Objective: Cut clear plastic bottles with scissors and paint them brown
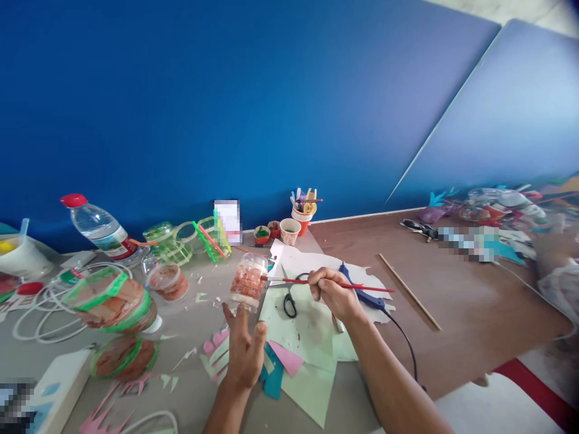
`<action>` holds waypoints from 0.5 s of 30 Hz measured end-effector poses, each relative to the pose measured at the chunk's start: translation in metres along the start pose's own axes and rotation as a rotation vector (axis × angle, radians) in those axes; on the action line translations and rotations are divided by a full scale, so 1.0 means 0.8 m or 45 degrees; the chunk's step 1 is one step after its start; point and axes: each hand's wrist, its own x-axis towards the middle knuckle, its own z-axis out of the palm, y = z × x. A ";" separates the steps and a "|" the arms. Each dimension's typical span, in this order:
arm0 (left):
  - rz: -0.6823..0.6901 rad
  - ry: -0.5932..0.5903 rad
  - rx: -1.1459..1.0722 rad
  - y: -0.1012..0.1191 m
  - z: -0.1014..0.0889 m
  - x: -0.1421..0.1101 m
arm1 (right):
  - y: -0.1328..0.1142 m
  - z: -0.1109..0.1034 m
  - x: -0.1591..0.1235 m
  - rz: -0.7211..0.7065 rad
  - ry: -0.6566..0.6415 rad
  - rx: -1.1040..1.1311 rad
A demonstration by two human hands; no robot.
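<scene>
My left hand (244,346) has its fingers at the lower end of a clear plastic bottle piece (248,280) coated in reddish-brown paint, holding it tilted. Its thumb sticks out to the right. Between the fingers of my right hand (332,292) is a thin red paintbrush (371,289), its tip at the right side of the painted piece. Black-handled scissors (290,306) lie below the brush on pale green paper (312,346). A blue glue gun (368,298) rests just beyond my right hand, partly covered by it.
Paint cups (261,234) and a cup of tools (302,218) stand by the blue wall. At left are a water bottle (102,229), painted plastic pieces (111,301) and a white cable (38,337). A wooden stick (409,291) lies at right, nearer a person's blurred arm (556,253).
</scene>
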 end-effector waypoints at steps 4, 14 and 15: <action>0.047 0.048 0.110 -0.006 0.006 -0.005 | -0.002 0.001 0.001 -0.022 0.017 0.061; 0.284 0.020 0.425 -0.001 0.009 0.000 | -0.005 0.002 0.000 0.017 0.041 0.006; 0.305 0.021 0.447 -0.001 0.009 0.000 | -0.005 0.002 0.000 0.027 0.037 -0.003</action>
